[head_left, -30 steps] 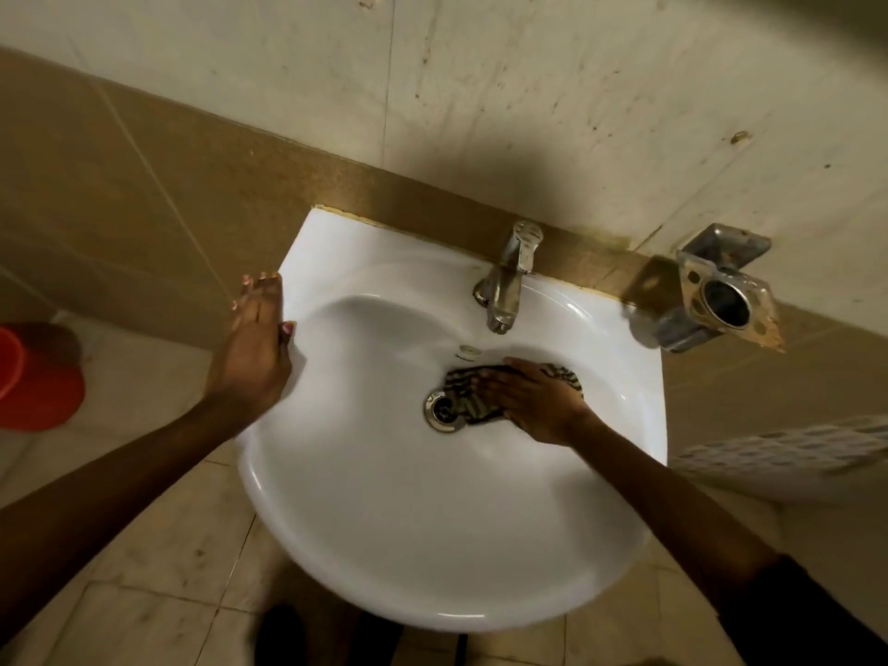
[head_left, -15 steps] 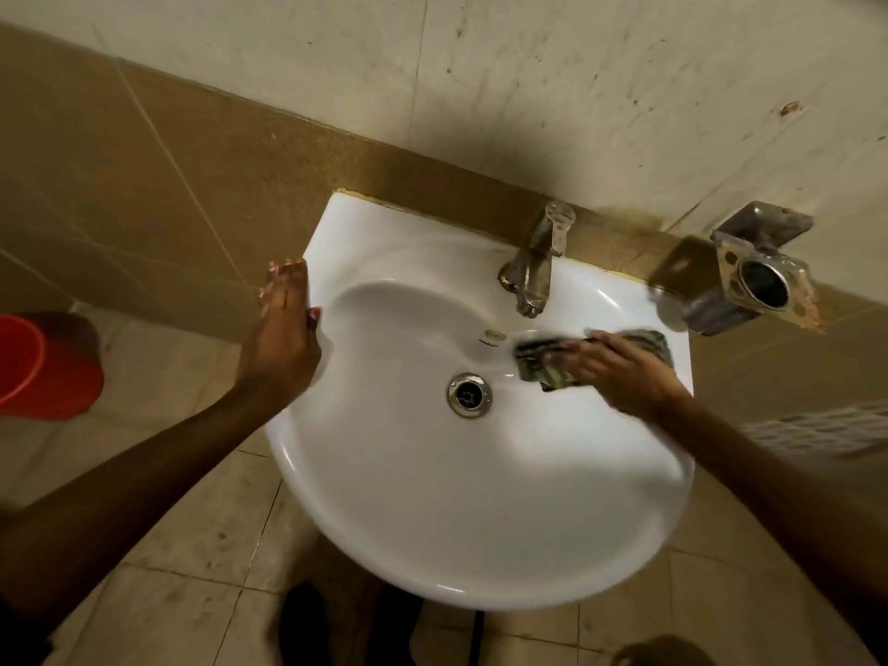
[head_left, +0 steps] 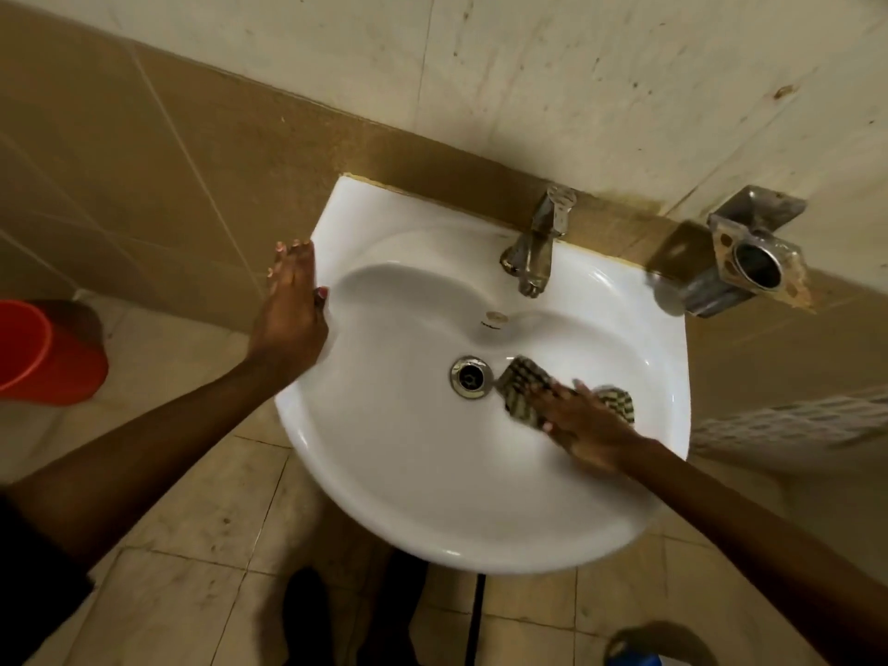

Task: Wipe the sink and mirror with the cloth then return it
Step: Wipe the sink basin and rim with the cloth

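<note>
A white wall-mounted sink fills the middle of the head view, with a metal drain at its bottom and a chrome tap at the back. My right hand presses a dark checked cloth flat against the basin, just right of the drain. The cloth also shows past my fingers on the right. My left hand rests on the sink's left rim, fingers together and holding nothing. No mirror is in view.
A metal wall holder juts out right of the sink. An orange bucket stands on the tiled floor at far left. A blue object sits at the bottom edge. My feet are under the basin.
My right hand slid the cloth from the drain up toward the right rim by the tap, then back down beside the drain. My left hand stayed on the left rim.
</note>
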### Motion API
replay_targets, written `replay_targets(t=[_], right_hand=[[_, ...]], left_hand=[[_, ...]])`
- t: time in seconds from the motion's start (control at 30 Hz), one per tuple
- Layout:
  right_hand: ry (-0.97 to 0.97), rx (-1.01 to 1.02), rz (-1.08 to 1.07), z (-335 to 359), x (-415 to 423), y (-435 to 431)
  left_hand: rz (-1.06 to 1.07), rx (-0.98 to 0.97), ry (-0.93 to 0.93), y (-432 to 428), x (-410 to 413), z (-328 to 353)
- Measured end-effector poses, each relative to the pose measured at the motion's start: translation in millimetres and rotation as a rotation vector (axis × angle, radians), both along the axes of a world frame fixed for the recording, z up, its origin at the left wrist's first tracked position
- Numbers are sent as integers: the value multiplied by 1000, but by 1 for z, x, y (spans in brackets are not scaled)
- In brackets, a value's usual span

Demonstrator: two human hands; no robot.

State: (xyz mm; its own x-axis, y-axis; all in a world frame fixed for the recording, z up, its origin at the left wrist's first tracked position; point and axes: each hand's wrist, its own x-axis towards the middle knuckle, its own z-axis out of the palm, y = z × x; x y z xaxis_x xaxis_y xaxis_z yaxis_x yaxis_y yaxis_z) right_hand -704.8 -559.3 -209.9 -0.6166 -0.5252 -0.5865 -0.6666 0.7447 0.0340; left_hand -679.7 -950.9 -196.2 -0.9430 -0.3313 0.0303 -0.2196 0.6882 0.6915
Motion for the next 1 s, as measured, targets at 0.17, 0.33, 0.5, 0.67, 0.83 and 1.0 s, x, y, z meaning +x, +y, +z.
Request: replay_targets(t=[0.17,0.33,0.5,0.67,0.83,1.0], right_hand=[[-610,-621,-164,18,82,-114],[-313,-819,-420,-17,62,-249],[185,-641,-846,-56,15,-237],[205,-771,-1565,-34,3,-261],[51,-642,-1574,-26,-8,-261],[-212,-775,-631,-15,77,-268]], left_hand=[[24,30,-10,3,0,4],[-19,24,0,1,1,1],[-22,17,-20,-1,2,0],[-4,34,-37,1,3,3],[0,58,-14,3,3,0],[-22,79,10,1,2,-1]])
